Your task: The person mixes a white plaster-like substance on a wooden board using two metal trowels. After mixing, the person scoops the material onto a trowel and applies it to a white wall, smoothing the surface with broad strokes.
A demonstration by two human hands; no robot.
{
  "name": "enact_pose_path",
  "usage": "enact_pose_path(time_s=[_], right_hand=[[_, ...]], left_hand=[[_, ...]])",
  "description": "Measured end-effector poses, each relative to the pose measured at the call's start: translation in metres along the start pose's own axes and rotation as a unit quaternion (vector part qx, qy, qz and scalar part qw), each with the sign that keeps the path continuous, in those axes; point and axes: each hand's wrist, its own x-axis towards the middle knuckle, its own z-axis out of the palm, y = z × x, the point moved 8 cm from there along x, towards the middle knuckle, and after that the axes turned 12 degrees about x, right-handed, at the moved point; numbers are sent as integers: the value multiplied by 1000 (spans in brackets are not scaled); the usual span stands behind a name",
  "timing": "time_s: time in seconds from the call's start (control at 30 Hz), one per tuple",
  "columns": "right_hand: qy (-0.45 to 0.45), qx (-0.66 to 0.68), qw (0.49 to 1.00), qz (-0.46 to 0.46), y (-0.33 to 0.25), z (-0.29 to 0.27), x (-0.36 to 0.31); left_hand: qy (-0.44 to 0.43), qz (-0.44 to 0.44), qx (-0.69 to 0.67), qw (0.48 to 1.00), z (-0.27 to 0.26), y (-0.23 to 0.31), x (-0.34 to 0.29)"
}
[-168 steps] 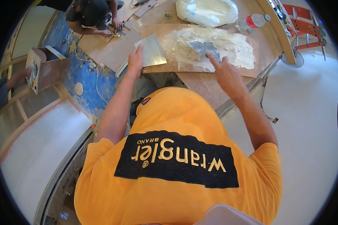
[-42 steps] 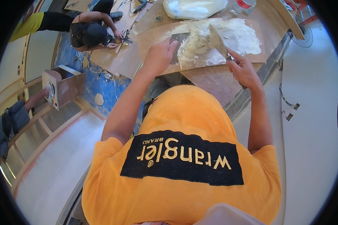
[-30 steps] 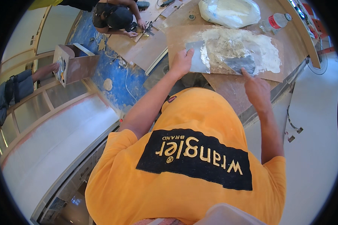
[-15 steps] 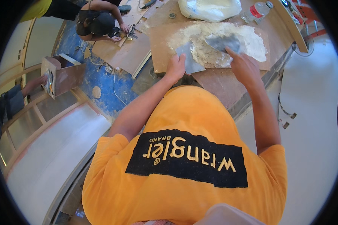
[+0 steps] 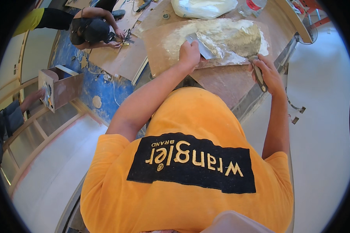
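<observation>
My left hand (image 5: 189,56) grips a flat grey metal scraper (image 5: 206,49), its blade against the near edge of a heap of wet whitish putty (image 5: 221,34). The putty is spread over a thin brown board (image 5: 154,58). To the right, my right hand (image 5: 270,73) is closed round the handle of a putty knife (image 5: 260,75). The handle points back toward me, and the knife's broad blade, coated with putty, lies over the right part of the heap. The scraper's held end is hidden by my left fingers.
Beyond the board sit a white plastic bag (image 5: 203,8) and a clear bottle (image 5: 252,7). At the upper left a crouching person (image 5: 93,29) handles small tools. Another person's hand touches a wooden box (image 5: 68,87). Blue sheeting (image 5: 107,93) covers the floor.
My left hand and scraper have moved right, into the putty. My right hand has shifted right and toward me, turning the knife so its handle shows and its blade carries putty.
</observation>
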Motion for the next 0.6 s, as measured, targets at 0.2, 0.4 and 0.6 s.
enact_pose_path(time_s=[0.2,0.4,0.6], right_hand=[[-23,169,981,93,93,-35,-13],[-46,208,971,113,130,-2,7],[-40,183,981,53,93,36,43]], left_hand=[[-49,-4,-78,996,1,20,-9],[-40,19,-64,997,-33,20,-10],[-19,-9,-79,997,-64,6,-10]])
